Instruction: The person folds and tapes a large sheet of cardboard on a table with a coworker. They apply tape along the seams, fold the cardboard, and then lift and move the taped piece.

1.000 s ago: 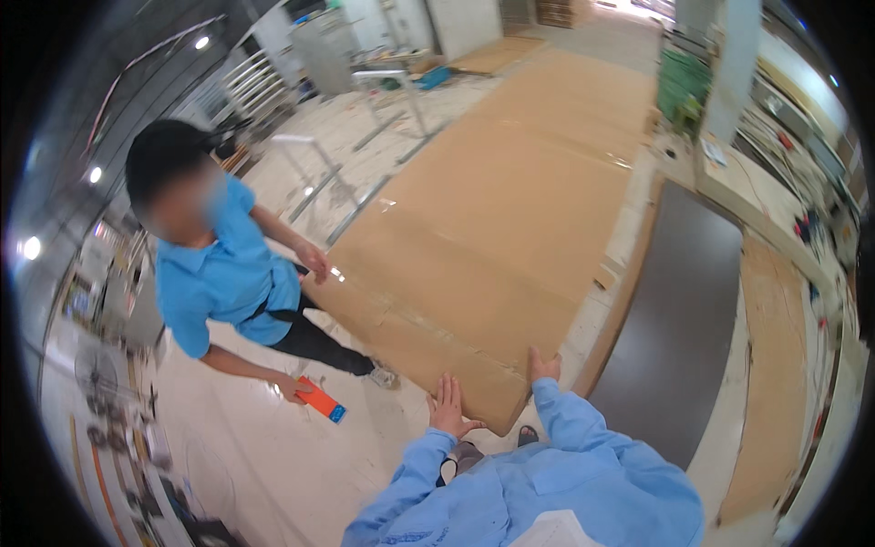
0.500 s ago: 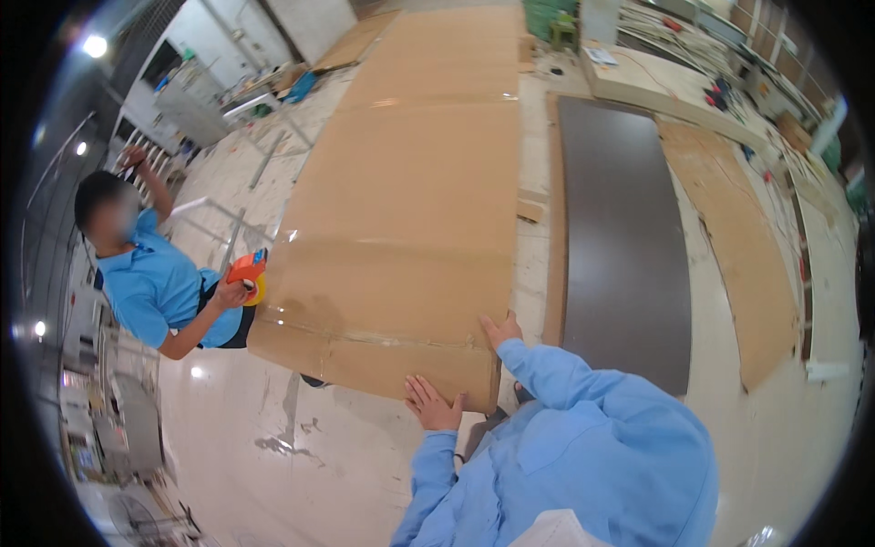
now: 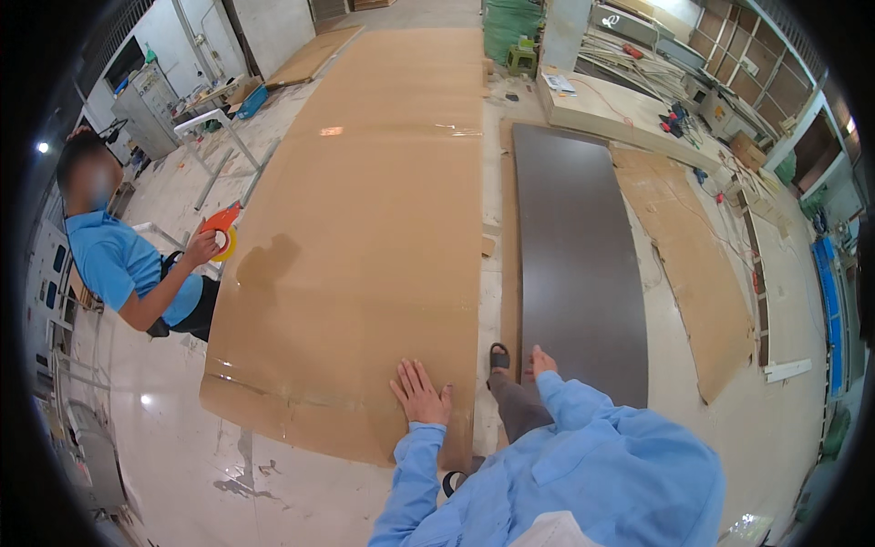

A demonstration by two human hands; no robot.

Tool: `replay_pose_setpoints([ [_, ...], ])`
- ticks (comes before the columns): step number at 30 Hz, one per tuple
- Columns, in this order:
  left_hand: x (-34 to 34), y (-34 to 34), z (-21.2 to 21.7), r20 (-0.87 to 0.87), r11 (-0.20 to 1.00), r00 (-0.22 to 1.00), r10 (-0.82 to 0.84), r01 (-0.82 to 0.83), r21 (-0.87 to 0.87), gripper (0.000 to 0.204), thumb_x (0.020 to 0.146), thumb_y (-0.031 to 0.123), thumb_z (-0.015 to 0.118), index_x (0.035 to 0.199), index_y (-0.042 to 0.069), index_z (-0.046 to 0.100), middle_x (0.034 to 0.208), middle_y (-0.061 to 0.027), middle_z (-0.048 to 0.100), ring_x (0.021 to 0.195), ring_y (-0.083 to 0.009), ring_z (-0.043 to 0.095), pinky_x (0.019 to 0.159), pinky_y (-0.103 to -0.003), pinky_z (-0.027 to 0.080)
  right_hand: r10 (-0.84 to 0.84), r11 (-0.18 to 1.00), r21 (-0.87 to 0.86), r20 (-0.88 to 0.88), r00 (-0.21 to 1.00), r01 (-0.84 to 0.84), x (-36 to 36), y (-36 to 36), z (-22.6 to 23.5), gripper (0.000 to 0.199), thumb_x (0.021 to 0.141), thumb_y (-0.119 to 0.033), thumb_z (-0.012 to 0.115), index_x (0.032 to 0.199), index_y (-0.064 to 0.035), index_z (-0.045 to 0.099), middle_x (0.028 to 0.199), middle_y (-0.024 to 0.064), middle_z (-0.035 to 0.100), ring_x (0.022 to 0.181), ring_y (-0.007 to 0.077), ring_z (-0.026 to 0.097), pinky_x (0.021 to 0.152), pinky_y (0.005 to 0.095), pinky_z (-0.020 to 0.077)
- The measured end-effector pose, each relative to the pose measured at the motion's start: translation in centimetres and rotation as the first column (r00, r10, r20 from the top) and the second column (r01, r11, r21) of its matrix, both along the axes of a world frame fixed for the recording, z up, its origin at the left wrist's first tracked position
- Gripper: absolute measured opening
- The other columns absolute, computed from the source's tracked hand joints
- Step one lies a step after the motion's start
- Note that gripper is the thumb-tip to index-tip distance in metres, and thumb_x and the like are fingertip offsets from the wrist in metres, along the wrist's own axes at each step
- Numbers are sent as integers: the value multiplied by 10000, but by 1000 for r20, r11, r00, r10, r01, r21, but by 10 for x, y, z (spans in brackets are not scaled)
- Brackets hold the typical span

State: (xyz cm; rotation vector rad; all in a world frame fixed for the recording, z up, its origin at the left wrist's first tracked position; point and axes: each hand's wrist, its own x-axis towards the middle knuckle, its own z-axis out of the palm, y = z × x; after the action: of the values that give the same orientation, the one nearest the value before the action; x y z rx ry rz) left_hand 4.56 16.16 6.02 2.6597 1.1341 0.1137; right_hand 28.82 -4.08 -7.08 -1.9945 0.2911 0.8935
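A long brown cardboard sheet (image 3: 365, 237) lies in front of me, with shiny strips of clear tape across it. My left hand (image 3: 421, 394) rests flat near its closest edge, fingers spread. Off to the right of the cardboard, my right hand (image 3: 541, 361) hangs over the near part of a dark grey panel (image 3: 583, 264), fingers loosely bent and nothing visible in them. At the left side, a co-worker in a blue shirt (image 3: 137, 264) holds a red tape dispenser (image 3: 221, 219) with a yellow roll beside the cardboard's edge.
Another cardboard strip (image 3: 684, 246) lies on the floor right of the panel. A pale stack of boards (image 3: 602, 108) with tools on it stands at the far right. White metal frames (image 3: 219, 123) are behind the co-worker. My sandalled foot (image 3: 499, 356) is between cardboard and panel.
My right hand has left the cardboard's corner and moved right, over the panel. My left hand has shifted from the folded end onto the top surface. I have stepped along the cardboard's right side.
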Motion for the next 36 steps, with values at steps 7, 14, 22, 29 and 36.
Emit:
replay_pose_setpoints([
  [7,129,84,0,-11,988,989,149,-148,35,897,904,503,532,1523,-41,179,1607,-247,92,1494,-386,69,1181,-589,28,485,821,-484,311,818,-302,137,-8,-116,553,981,-520,446,1018,-12,663,876,153,689,806,278,709,670,405,558],
  [14,215,136,4,-61,937,936,348,-345,57,853,927,472,509,1533,-20,165,1610,-243,86,1496,-393,62,1180,-581,59,324,930,-116,-193,926,-349,240,19,-62,527,973,-520,479,1077,-30,642,1022,124,683,819,275,715,663,413,581],
  [22,306,207,-13,-158,830,827,539,-491,263,784,985,533,367,1546,23,171,1614,-210,129,1501,-355,101,1182,-562,88,113,957,-234,-242,964,-171,341,18,-50,558,963,-545,497,1096,-24,648,1021,107,689,810,248,712,671,405,584],
  [29,442,361,-22,-191,788,776,601,-537,300,755,1002,559,311,1541,40,215,1606,-199,172,1498,-328,137,1190,-517,144,210,908,-378,30,977,-184,426,57,-95,623,971,-590,433,1114,-33,671,1024,147,707,937,299,698,845,397,525],
  [36,556,519,-20,-119,747,749,652,-607,271,764,994,546,355,1542,35,208,1619,-179,140,1502,-316,125,1194,-511,140,163,942,-324,203,965,-91,538,142,-35,746,956,-654,363,1246,-8,596,1262,239,605,1230,408,526,1034,449,404],
])
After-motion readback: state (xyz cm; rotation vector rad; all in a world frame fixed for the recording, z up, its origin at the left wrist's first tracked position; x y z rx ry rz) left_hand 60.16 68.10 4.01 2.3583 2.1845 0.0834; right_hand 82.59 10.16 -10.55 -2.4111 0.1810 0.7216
